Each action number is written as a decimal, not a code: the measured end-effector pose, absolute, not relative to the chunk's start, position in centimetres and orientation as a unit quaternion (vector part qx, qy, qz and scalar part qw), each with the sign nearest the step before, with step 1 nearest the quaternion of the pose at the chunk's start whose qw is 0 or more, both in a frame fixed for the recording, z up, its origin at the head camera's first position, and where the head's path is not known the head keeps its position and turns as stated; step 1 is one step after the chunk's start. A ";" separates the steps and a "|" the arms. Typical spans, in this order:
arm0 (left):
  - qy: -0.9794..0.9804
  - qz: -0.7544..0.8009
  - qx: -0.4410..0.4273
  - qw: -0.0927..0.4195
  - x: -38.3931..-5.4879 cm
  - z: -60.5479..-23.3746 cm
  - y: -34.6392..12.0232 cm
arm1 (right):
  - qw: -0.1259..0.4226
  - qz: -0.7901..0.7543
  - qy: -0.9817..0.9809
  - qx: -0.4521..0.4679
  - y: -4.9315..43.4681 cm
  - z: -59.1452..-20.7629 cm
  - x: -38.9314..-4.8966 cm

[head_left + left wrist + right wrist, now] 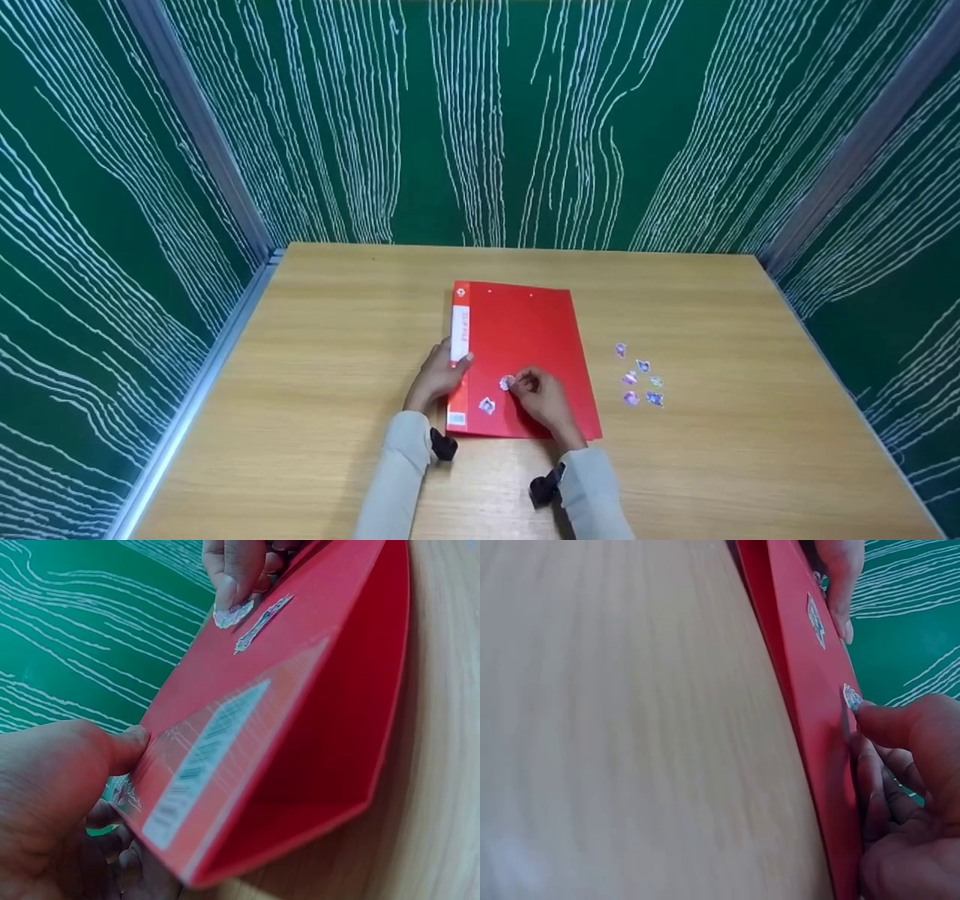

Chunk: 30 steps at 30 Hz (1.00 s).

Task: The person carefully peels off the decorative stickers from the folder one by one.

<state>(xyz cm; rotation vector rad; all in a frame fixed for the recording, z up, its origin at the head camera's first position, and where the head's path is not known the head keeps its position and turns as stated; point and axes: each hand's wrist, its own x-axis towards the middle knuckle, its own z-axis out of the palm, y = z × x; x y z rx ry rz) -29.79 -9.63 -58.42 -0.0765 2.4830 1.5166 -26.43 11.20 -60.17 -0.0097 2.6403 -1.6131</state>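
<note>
A red ring-binder-like folder [525,330] lies on the table, its orange spine with a white label facing left. My left hand [436,376] grips the spine, thumb on the top face and fingers curled under the edge, as the left wrist view shows. Between thumb and fingers my right hand [543,399] pinches a small whitish sticker [506,382] close over the lower part of the cover. Just left of and below it, another sticker [487,406] lies on the cover near the spine. In the right wrist view the pinched sticker [851,697] stands at the thumb tip.
Several small colourful stickers [631,398] lie loosely grouped on the wooden table [337,322] to the right of the folder. Green walls [465,150] with white wavy lines enclose the table at the back and both sides.
</note>
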 end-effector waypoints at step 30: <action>0.834 0.537 -0.033 0.122 -29.5 -57.8 -9.6 | -0.074 -0.459 0.884 0.055 17.6 -59.2 -27.9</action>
